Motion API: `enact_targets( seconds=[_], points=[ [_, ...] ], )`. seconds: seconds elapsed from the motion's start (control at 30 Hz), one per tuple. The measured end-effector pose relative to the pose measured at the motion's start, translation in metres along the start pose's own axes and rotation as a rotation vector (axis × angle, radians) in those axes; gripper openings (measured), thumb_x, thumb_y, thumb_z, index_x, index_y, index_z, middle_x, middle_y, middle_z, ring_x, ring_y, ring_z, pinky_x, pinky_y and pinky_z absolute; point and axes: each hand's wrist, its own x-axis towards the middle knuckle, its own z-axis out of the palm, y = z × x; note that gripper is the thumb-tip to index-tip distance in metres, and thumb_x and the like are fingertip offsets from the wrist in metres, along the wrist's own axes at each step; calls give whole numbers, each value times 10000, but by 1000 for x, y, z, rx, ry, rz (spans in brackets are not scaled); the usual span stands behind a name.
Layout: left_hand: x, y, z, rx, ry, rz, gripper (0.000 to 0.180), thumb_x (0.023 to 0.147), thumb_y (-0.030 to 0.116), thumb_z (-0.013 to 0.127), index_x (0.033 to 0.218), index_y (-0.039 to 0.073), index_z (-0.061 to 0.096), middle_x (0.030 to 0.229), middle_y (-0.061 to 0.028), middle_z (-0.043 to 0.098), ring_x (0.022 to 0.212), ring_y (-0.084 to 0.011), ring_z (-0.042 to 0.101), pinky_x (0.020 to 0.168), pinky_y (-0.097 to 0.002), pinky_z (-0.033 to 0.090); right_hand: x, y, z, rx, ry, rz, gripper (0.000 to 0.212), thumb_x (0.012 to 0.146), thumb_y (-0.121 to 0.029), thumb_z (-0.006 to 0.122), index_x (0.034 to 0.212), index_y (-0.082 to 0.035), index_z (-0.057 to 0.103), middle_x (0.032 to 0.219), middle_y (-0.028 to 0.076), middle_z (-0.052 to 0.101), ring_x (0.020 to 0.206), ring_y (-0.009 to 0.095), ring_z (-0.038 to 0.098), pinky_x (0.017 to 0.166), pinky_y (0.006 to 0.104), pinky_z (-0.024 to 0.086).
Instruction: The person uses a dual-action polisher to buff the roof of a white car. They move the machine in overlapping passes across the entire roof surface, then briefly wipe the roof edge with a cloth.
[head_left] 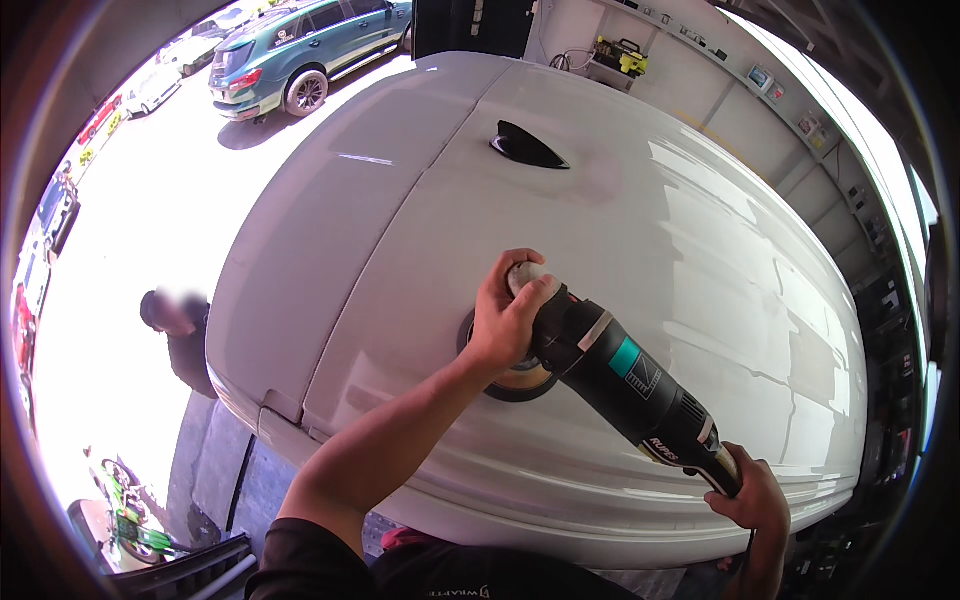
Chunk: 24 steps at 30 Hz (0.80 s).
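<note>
Over the white roof (590,240), left hand (505,315) and right hand (752,490) wrap their fingers (518,257) round the polisher (645,385); polishing looks part done, pinkish haze (600,180) showing beside the black fin (525,147).

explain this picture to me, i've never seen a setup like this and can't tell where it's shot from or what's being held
There is no robot here, just a person's bare hands. The one picture comes from a wide fisheye camera on the person's head, looking down, so straight edges curve near its rim. The left hand grips the front end of a black power polisher; the right hand holds its rear handle. The tool's round pad, partly hidden, appears to rest on a white vehicle's roof. Farther along the roof stands a black fin-shaped antenna.
</note>
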Motion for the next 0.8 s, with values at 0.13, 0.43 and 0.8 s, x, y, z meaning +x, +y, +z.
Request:
enact_targets(
  seconds=[0.13, 0.43, 0.8],
  points=[
    [-20, 4, -18, 101, 20, 33, 291, 891, 160, 644, 1141, 25, 582, 931, -41, 555, 856, -120, 550, 767, -261, 470, -13, 2, 30, 33, -15, -41, 703, 732, -227, 801, 1364, -73, 533, 972, 204, 727, 922, 397, 718, 855, 419, 543],
    [125, 41, -109, 65, 19, 8, 270, 875, 156, 647, 1107, 24, 605, 949, -74, 585, 870, -166, 613, 770, -304, 517, 90, -109, 48, 232, -131, -270, 755, 859, -252, 734, 1487, -53, 366, 867, 168, 698, 832, 341, 712, 814, 387, 528],
    [255, 52, -190, 63, 174, 3, 303, 905, 183, 631, 1172, 42, 606, 1039, -111, 615, 906, -228, 660, 772, -376, 581, 227, -202, -4, 252, -131, -352, 833, 903, -183, 698, 1606, -152, 253, 964, 104, 690, 666, 167, 642, 725, 324, 540]
  ],
)
